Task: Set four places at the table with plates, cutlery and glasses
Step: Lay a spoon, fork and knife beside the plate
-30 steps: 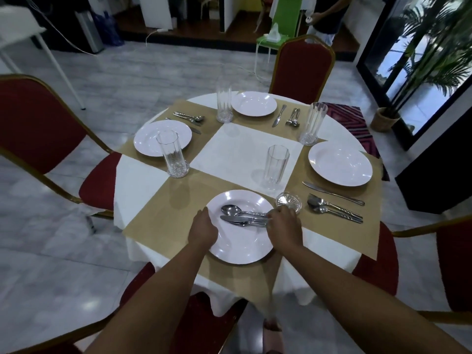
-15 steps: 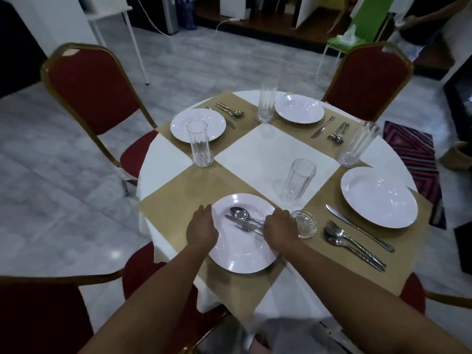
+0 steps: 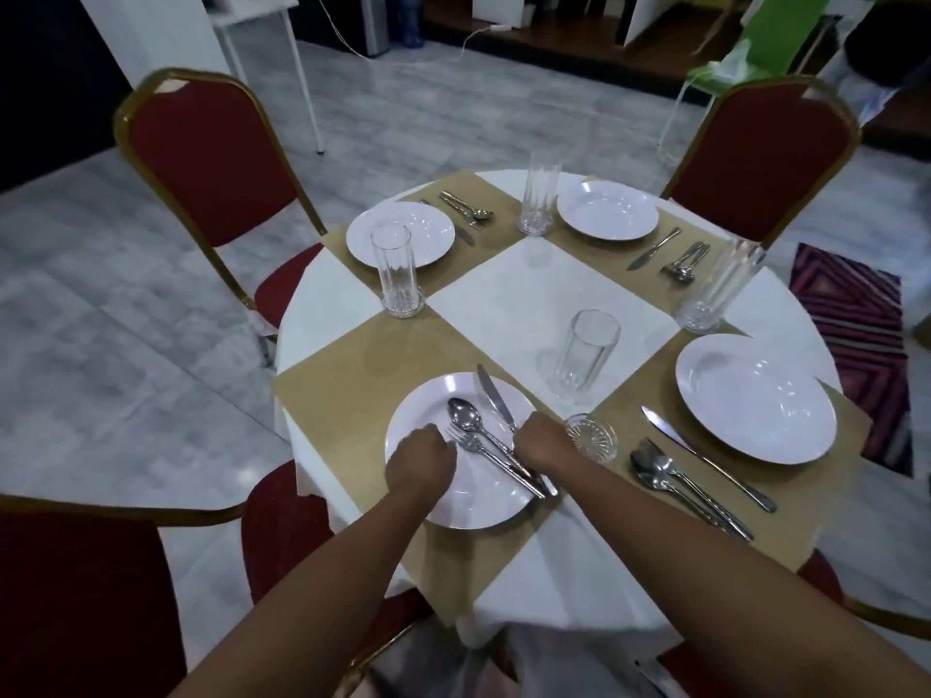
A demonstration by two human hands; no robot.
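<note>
A white near plate (image 3: 428,403) lies on a tan placemat (image 3: 352,390) in front of me. A spoon (image 3: 463,413) and a fork (image 3: 486,450) lie side by side on it. My right hand (image 3: 546,440) is closed on the handle of a knife (image 3: 496,398), whose blade points away over the plate. My left hand (image 3: 420,463) rests curled on the plate's left side, fingertips at the fork's tines; a grip is not visible. A tall glass (image 3: 584,355) stands beyond the plate. Three other places hold plates (image 3: 400,234) (image 3: 607,210) (image 3: 755,398), cutlery and glasses.
A small cut-glass dish (image 3: 592,438) sits just right of my right hand. A knife (image 3: 705,458) with a spoon and fork (image 3: 680,488) lie to its right. Red chairs (image 3: 201,153) (image 3: 766,153) (image 3: 75,596) ring the round table. A striped rug (image 3: 856,335) lies on the floor at right.
The knife has swung away from the spoon and fork, its blade now pointing away from me. My left hand has slid from the plate's left rim onto the plate toward the fork.
</note>
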